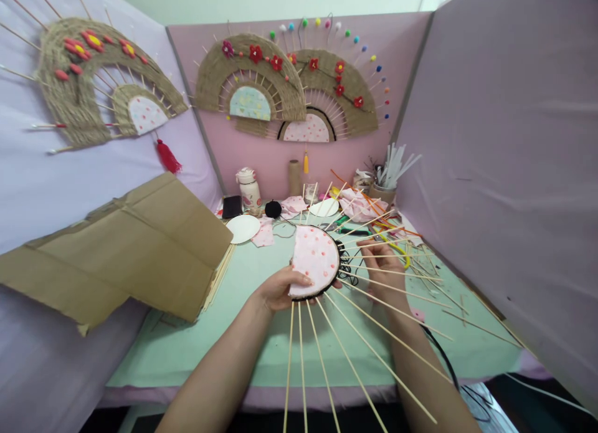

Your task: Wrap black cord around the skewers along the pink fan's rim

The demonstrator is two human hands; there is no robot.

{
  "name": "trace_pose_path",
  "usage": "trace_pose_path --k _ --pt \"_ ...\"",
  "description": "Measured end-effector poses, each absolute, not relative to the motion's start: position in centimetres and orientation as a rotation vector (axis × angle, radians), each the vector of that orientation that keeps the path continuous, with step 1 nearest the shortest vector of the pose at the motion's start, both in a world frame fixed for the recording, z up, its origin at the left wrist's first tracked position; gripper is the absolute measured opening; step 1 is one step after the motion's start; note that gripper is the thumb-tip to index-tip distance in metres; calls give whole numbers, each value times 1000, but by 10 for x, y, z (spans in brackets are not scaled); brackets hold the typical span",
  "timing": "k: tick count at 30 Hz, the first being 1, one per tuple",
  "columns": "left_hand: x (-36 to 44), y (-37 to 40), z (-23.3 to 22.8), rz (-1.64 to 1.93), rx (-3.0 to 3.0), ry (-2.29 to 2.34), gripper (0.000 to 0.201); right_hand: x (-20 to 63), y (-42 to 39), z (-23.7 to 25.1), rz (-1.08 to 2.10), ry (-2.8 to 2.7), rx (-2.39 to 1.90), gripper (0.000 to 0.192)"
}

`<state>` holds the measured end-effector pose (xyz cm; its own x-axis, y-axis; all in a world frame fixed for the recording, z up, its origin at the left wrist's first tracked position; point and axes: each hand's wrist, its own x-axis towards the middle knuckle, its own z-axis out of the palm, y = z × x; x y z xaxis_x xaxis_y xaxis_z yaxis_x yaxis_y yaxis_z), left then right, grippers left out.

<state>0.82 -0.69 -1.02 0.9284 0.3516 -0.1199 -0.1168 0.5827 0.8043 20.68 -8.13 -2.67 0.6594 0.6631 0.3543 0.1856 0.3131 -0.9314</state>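
Note:
My left hand [283,286] grips a half-disc fan base [316,258], its thumb lying on the pink cloth with red dots. Black yarn [346,266] edges the curved rim and hangs in loose loops on the right. Many thin wooden sticks [348,358] fan out from that rim, downward, rightward and away from me. Behind the sticks on the right, my right hand [384,263] is closed in a pinch close to the loops, with the yarn running toward its fingertips. The sticks partly hide its fingers.
Folded cardboard [116,258] leans at the left. A black yarn ball [273,209], a white bottle [249,189], a phone [232,207] and white ovals [243,228] lie at the back. Green-handled pliers [354,232] and loose sticks [443,283] are at the right. Finished fans [250,78] hang on the walls.

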Motion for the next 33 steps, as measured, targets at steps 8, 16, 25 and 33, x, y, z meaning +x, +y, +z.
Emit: trace_pose_path --k 8,16,25,33 --pt "8 -3 -16 336 836 303 52 208 -81 -29 423 -897 -1210 18" --pt "6 -3 -10 361 868 262 55 211 -80 -26 560 -768 -1165 24" --pt "0 6 -6 480 729 288 55 218 -85 -18 905 -616 -888 23" --pt "-7 15 3 570 668 339 60 228 -93 -12 845 -581 -583 18"
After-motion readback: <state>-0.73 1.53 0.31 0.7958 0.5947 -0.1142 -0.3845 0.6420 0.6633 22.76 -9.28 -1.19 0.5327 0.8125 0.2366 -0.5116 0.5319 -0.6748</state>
